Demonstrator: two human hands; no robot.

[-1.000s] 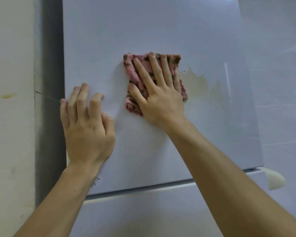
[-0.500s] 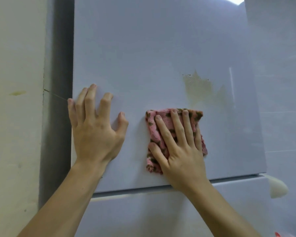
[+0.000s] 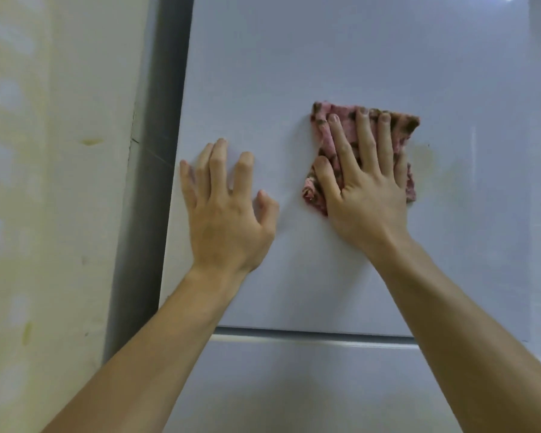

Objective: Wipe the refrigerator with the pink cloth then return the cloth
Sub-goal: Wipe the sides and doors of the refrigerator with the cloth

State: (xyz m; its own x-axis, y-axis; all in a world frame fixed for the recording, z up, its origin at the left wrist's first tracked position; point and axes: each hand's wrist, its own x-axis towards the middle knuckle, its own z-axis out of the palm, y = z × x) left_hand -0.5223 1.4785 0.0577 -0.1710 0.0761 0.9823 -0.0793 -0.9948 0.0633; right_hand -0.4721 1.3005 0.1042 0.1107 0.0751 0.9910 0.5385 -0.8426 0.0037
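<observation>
Two hands on the upper door of the refrigerator (image 3: 325, 57), seen from the head camera. The right hand (image 3: 367, 195) presses the folded pink cloth (image 3: 400, 125) flat against the door, fingers straight and slightly spread over it, none curled round it. The left hand (image 3: 228, 220) braces on the bare door to the left, fingers apart and a little bent, tips touching the surface and holding nothing. Half a second ago the cloth lay low on the door, close to the seam (image 3: 294, 334) above the lower door and well below the yellowish stain (image 3: 423, 154). It now sits higher, its right edge touching the stain's left side, much where it was a full second ago. This suggests a repeated up-and-down stroke. The stain looks paler and less speckled than before, though blur may account for part of that. By this reading the wiping step is under way and incomplete: residue remains to the right of the cloth, and the cloth has not yet been returned. A cream wall (image 3: 44, 182) borders the refrigerator on the left
</observation>
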